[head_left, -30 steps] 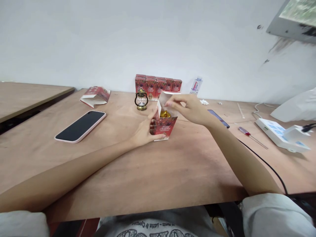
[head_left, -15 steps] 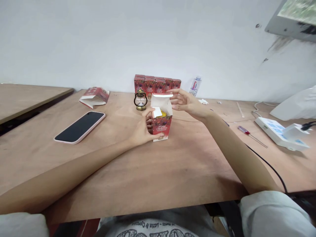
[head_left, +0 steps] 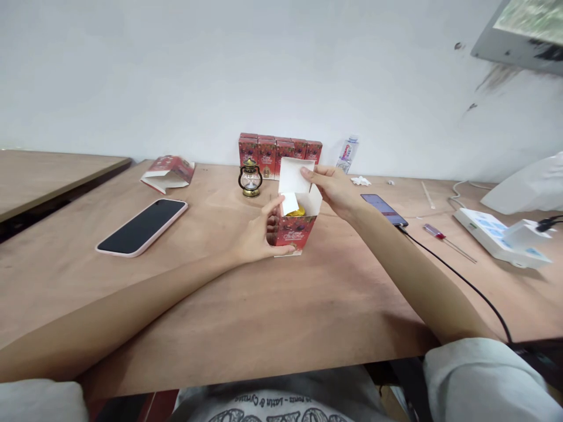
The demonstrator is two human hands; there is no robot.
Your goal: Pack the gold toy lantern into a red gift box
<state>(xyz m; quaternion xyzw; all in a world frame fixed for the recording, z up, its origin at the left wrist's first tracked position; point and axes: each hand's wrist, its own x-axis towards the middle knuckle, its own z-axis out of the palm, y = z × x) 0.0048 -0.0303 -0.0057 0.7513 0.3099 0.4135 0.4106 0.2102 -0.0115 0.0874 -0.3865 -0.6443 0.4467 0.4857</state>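
Observation:
A red printed gift box (head_left: 295,233) stands tilted in front of me, its white flaps raised. Something yellow (head_left: 298,212) shows inside, too hidden to name. My left hand (head_left: 263,233) wraps around the box's left side, thumb across the lower front. With thumb and fingers, my right hand (head_left: 331,186) pinches the right edge of the tall white back flap (head_left: 294,174). Just behind and left of the box is a small bronze lantern (head_left: 250,178).
Several red boxes (head_left: 267,153) line the wall with a plastic bottle (head_left: 348,153) beside them. A pink-edged phone (head_left: 143,227) and a flattened box (head_left: 169,173) lie left. Right are a cabled phone (head_left: 382,207), a screwdriver (head_left: 446,241) and a power strip (head_left: 486,234).
My right hand has closed on the back flap, which now stands higher. The box has shifted slightly right and tilted, with my left hand still around it.

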